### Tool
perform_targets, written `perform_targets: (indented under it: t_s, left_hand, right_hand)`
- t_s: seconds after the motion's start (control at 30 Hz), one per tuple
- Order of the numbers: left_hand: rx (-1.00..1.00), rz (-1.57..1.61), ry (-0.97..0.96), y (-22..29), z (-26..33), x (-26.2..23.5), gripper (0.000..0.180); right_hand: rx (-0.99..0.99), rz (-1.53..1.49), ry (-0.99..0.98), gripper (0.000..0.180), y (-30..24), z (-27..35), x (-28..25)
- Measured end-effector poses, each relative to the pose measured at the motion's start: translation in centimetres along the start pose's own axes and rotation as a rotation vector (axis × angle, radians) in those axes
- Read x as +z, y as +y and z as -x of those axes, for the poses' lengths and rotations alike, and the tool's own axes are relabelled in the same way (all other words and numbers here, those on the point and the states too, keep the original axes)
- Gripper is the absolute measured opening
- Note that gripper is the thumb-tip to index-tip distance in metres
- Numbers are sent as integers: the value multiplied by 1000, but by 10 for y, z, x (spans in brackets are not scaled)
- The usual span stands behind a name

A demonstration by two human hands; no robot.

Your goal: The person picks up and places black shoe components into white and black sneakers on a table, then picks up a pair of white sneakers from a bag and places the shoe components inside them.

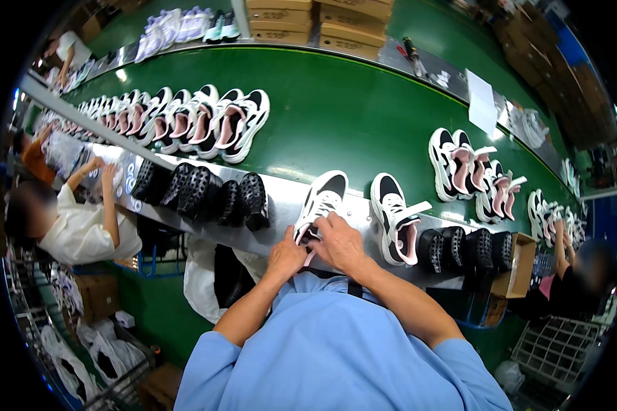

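The heel of a white-and-black sneaker (330, 185) is gripped by the left hand (286, 255), its fingers curled at the collar. The right hand (339, 243) is laid over the shoe's opening with its fingers bent inward; whether anything is pinched by them cannot be told, as the fingertips are hidden. The sneaker is held directly in front of the body, above the metal ledge (284, 209), with its toe pointed away.

Just to its right, a matching sneaker (389, 192) is set on the ledge, its toe also pointed away, its pink lining exposed and a white strip (413, 211) raised at the tongue. Farther right, dark textured inserts (454, 248) are stood in a row beside an open cardboard box (515, 267); more black inserts (197, 192) are lined up left of the hands.

Beyond the ledge, a long row of similar sneakers (243, 127) is ranged on the left of the green conveyor belt (343, 116), and a smaller group (463, 171) is placed on the right. A white sheet (482, 103) is laid on the far edge, and shoeboxes (353, 31) are stacked behind. Co-workers are seen on both sides.
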State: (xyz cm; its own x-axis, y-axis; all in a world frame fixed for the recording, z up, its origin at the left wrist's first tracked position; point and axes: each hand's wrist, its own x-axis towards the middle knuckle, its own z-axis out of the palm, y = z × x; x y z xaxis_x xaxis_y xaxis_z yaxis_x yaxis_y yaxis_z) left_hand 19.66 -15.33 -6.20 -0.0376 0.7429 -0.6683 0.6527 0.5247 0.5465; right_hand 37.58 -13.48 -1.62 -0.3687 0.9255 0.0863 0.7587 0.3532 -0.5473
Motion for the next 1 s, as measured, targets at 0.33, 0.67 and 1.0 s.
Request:
perform_targets:
  t_s: [0.33,0.67,1.0]
  left_hand:
    - [431,-563,491,44,42,-19,48]
    - [753,-350,109,113,-2,95,32]
    - [762,-250,245,116,-9,108,18]
  right_hand:
    - [244,84,494,31,44,73,-61]
    - [927,-76,250,60,64,96,-52]
    - [125,117,362,52,102,92,-39]
